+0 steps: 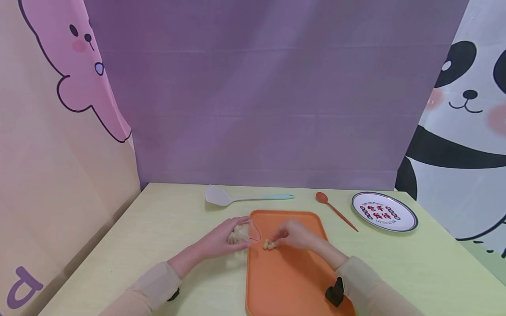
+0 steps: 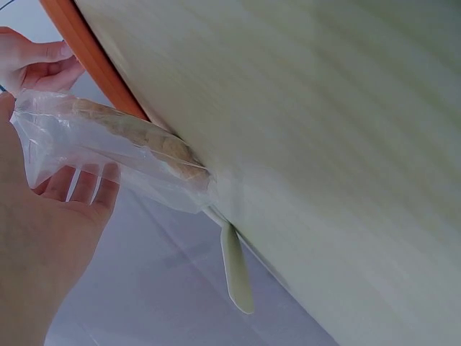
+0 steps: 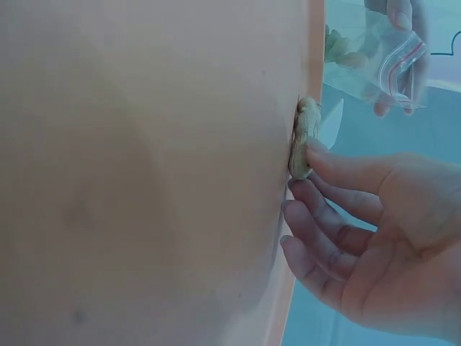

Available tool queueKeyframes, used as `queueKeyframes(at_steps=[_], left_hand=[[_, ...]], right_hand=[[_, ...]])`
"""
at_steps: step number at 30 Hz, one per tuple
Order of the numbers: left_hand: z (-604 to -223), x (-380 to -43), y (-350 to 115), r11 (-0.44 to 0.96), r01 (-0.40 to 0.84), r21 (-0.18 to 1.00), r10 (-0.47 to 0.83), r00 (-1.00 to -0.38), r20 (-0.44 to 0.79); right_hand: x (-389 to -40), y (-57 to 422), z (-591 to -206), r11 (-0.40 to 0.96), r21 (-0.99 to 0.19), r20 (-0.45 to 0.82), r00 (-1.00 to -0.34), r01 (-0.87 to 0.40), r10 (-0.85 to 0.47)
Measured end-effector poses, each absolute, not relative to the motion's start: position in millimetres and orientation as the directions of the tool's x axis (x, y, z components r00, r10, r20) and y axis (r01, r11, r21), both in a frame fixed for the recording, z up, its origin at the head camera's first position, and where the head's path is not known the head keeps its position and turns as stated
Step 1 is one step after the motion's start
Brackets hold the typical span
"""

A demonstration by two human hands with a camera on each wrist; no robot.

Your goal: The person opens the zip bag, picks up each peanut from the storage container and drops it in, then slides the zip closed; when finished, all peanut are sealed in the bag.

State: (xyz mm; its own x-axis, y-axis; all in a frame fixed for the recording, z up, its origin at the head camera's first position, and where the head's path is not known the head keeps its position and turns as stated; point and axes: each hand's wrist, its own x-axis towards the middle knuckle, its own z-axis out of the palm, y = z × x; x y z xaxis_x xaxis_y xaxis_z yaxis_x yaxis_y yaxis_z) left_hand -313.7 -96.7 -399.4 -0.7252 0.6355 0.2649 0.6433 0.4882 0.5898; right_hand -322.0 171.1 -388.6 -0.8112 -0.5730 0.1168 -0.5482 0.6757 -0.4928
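Note:
My left hand (image 1: 217, 240) grips a clear zip bag (image 1: 239, 233) with peanuts inside, at the left edge of the orange tray (image 1: 292, 281). In the left wrist view the fingers curve round the bag's near end, and the peanuts (image 2: 169, 148) lie towards its far end. My right hand (image 1: 295, 235) is low over the tray, beside a few loose peanuts (image 1: 267, 244). Seen from the right wrist, its thumb and index finger pinch one end of a peanut (image 3: 305, 137) at the tray surface; the other fingers are loosely bent. The bag's zip mouth (image 3: 403, 65) faces this hand.
Behind the tray lies a spatula (image 1: 221, 196) with a pale blue handle. A red-brown spoon (image 1: 322, 197) and a white plate (image 1: 383, 213) with a dark rim and red print sit at the back right. A purple cloth (image 1: 261, 96) hangs behind the table.

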Motion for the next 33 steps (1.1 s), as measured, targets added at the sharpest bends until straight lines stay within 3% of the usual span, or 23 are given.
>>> queueKeyframes(at_steps=[33], left_hand=[[-397.9, -312.2, -96.5, 0.518, 0.624, 0.585, 0.623, -0.744, 0.242]], right_hand=[[-309.0, 170.4, -370.5, 0.668, -0.563, 0.032, -0.820, -0.487, -0.572]])
